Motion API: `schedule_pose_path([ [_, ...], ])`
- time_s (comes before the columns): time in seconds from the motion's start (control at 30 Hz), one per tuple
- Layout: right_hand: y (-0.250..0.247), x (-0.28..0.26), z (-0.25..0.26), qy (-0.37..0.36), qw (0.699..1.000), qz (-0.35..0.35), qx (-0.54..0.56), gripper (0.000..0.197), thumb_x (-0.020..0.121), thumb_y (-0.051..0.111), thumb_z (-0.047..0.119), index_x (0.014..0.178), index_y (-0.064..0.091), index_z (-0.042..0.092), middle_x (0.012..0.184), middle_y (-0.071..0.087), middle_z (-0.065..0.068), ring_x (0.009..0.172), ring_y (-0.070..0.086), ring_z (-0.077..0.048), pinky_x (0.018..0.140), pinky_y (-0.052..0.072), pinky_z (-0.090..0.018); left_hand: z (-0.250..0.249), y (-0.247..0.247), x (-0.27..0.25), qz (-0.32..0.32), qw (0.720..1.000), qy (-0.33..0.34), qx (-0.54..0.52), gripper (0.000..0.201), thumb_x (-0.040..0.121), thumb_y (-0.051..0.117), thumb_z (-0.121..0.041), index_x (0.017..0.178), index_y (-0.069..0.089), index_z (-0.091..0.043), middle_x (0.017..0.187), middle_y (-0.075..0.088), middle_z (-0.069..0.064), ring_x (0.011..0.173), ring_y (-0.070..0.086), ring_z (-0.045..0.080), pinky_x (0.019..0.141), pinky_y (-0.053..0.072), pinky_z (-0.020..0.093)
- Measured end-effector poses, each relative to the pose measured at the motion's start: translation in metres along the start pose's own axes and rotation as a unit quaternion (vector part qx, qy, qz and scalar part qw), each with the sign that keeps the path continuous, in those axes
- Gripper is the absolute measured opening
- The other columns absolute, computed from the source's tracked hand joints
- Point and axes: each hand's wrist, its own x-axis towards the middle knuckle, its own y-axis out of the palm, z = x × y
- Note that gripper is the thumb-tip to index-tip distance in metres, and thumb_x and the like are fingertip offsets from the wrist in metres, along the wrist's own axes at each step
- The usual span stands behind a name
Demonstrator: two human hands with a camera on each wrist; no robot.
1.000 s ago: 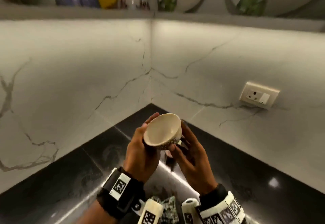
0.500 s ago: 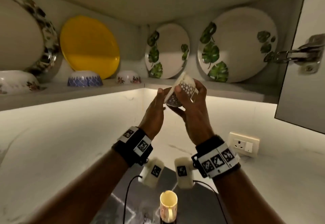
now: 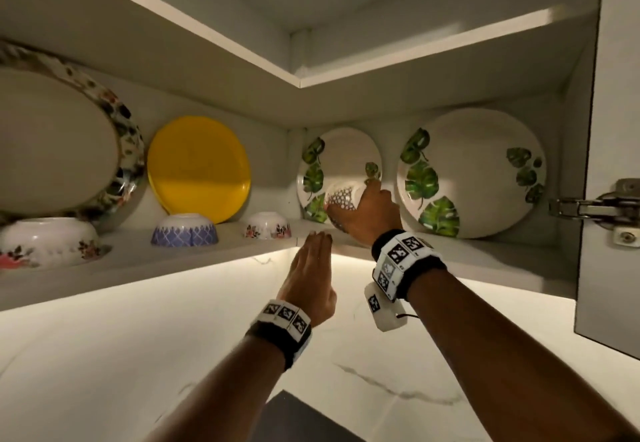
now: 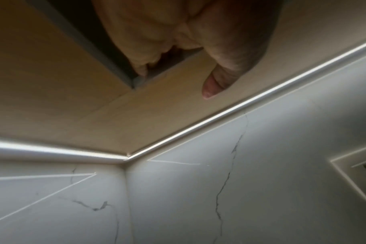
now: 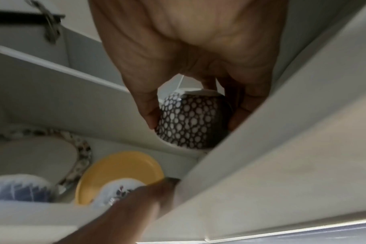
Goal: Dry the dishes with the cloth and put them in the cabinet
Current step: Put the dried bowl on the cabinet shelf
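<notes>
My right hand (image 3: 360, 211) grips a small bowl with a dark, white-dotted outside (image 3: 343, 194) and holds it upside down over the cabinet shelf (image 3: 207, 251), in front of the smaller leaf-print plate (image 3: 337, 161). In the right wrist view the fingers (image 5: 148, 109) and thumb curl round the dotted bowl (image 5: 190, 120), just above the shelf edge. My left hand (image 3: 313, 265) is flat with straight fingers and holds nothing; its fingertips reach the shelf's front edge. In the left wrist view the left hand (image 4: 178, 54) shows against the underside of the cabinet. No cloth is in view.
On the shelf stand a floral-rim platter (image 3: 62, 143), a yellow plate (image 3: 199, 167), a large leaf plate (image 3: 471, 171), and upturned bowls: floral (image 3: 48, 240), blue-patterned (image 3: 184, 230), small floral (image 3: 266, 225). The open cabinet door (image 3: 613, 129) with its hinge hangs at the right. A marble wall lies below.
Both hands rose from the counter to the cabinet. The left hand let go of the dotted bowl, and the right hand alone carried it onto the shelf, turned upside down.
</notes>
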Motion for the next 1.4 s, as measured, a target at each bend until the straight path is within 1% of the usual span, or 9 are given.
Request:
schedule_pose_path([
  [0.1,0.016,0.009,-0.006,0.041,0.998,0.007,-0.05,0.113,0.073,0.076,0.066,0.153,0.022,0.006,0.148,0.04,-0.019,0.134,0.042,-0.042,0.11,0.039,-0.045,0.003,0.005,-0.003,-0.009,0.999,-0.001,-0.032,0.097,0.085,0.064,-0.019,0.16,0.005,-0.004,0.168,0.008,0.015,0.157,0.008,0.029,0.126,0.013,0.033],
  [0.2,0.025,0.013,-0.012,0.056,0.997,0.006,-0.061,0.104,0.075,0.075,0.064,0.15,0.027,0.011,0.145,0.042,-0.019,0.133,0.041,-0.042,0.108,0.039,-0.045,0.004,0.009,-0.002,-0.024,0.998,-0.014,-0.049,0.095,0.083,0.067,-0.02,0.159,0.011,-0.009,0.166,0.014,0.011,0.155,0.015,0.027,0.123,0.028,0.036],
  [0.47,0.036,0.021,-0.017,0.077,0.992,0.047,-0.087,0.094,0.073,0.076,0.065,0.14,0.04,0.01,0.141,0.049,-0.015,0.133,0.041,-0.038,0.103,0.041,-0.044,0.0,0.023,0.001,-0.051,0.997,-0.041,-0.038,0.098,0.08,0.071,-0.025,0.157,0.011,-0.012,0.164,0.018,0.009,0.154,0.019,0.025,0.118,0.032,0.032],
  [0.77,0.041,0.028,-0.021,0.073,0.985,0.098,-0.12,0.086,0.077,0.066,0.072,0.134,0.052,0.009,0.138,0.055,-0.012,0.129,0.047,-0.038,0.103,0.039,-0.043,-0.001,0.02,0.0,-0.06,0.996,-0.036,-0.052,0.095,0.079,0.072,-0.018,0.156,0.017,-0.009,0.163,0.023,0.01,0.152,0.023,0.026,0.117,0.02,0.027],
  [0.9,0.046,0.031,-0.022,0.075,0.984,0.101,-0.128,0.086,0.076,0.063,0.076,0.132,0.054,0.011,0.136,0.058,-0.012,0.128,0.049,-0.038,0.104,0.038,-0.046,0.0,0.017,0.002,-0.072,0.993,-0.021,-0.092,0.09,0.075,0.069,-0.007,0.153,0.025,-0.009,0.158,0.031,0.01,0.149,0.028,0.025,0.123,0.028,0.032],
  [1.07,0.046,0.034,-0.024,0.071,0.982,0.109,-0.14,0.08,0.079,0.063,0.073,0.129,0.056,0.012,0.134,0.059,-0.011,0.127,0.049,-0.038,0.103,0.037,-0.046,-0.002,0.008,0.001,-0.073,0.991,-0.015,-0.111,0.086,0.076,0.067,-0.002,0.151,0.028,-0.01,0.155,0.034,0.008,0.146,0.031,0.022,0.116,0.005,0.012],
  [1.17,0.044,0.033,-0.022,0.073,0.98,0.112,-0.146,0.075,0.08,0.066,0.07,0.126,0.059,0.012,0.134,0.06,-0.012,0.128,0.05,-0.037,0.103,0.036,-0.044,-0.003,0.005,0.001,-0.065,0.993,-0.011,-0.101,0.085,0.079,0.066,-0.004,0.154,0.026,-0.005,0.156,0.034,0.012,0.147,0.029,0.025,0.112,-0.005,0.006],
  [1.27,0.042,0.032,-0.021,0.076,0.98,0.115,-0.143,0.078,0.079,0.066,0.072,0.128,0.057,0.012,0.136,0.059,-0.012,0.128,0.05,-0.036,0.105,0.035,-0.045,-0.001,0.001,0.0,-0.048,0.995,-0.009,-0.084,0.085,0.08,0.064,-0.006,0.155,0.025,-0.004,0.158,0.032,0.014,0.149,0.026,0.026,0.117,-0.004,0.014],
  [1.4,0.044,0.033,-0.023,0.085,0.981,0.108,-0.14,0.086,0.071,0.064,0.081,0.125,0.059,0.014,0.133,0.061,-0.012,0.126,0.05,-0.037,0.104,0.035,-0.049,0.003,-0.008,0.001,-0.006,0.996,0.006,-0.086,0.084,0.083,0.064,-0.007,0.157,0.023,-0.006,0.162,0.03,0.013,0.152,0.025,0.027,0.126,0.018,0.034],
])
